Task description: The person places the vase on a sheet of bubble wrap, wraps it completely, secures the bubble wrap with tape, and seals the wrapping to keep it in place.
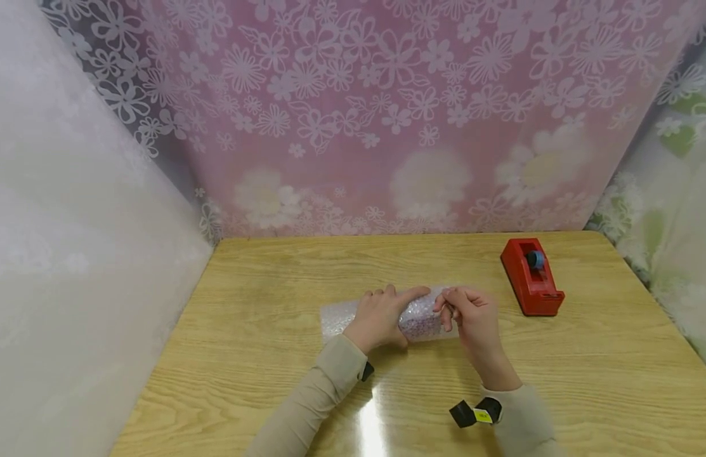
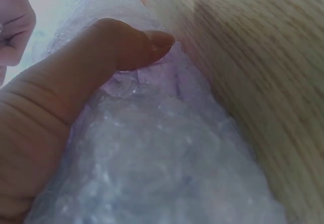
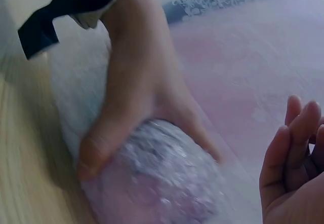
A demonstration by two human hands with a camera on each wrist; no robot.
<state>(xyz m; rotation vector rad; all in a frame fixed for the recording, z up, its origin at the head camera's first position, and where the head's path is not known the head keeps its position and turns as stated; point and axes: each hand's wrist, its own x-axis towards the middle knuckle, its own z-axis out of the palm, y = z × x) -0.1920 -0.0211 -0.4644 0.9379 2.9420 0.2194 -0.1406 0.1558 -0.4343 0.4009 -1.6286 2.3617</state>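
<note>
A long bundle wrapped in bubble wrap [image 1: 419, 320], with a purplish thing showing through the clear film, lies crosswise on the table. My left hand [image 1: 381, 317] grips it around the middle from above, thumb on the near side and fingers over the far side. In the left wrist view the thumb [image 2: 111, 51] presses on the wrap. My right hand [image 1: 472, 317] is raised by the bundle's right end with its fingers loosely bent. The right wrist view has those fingers [image 3: 298, 143] apart from the wrap, with nothing visible between them.
A red tape dispenser [image 1: 532, 277] holding a small roll stands at the table's back right. Pink flowered cloth [image 1: 375, 127] hangs behind the wood-grain table [image 1: 244, 381]. Pale cloth [image 1: 90, 254] hangs at the left, and a green-and-white one [image 1: 672, 190] at the right.
</note>
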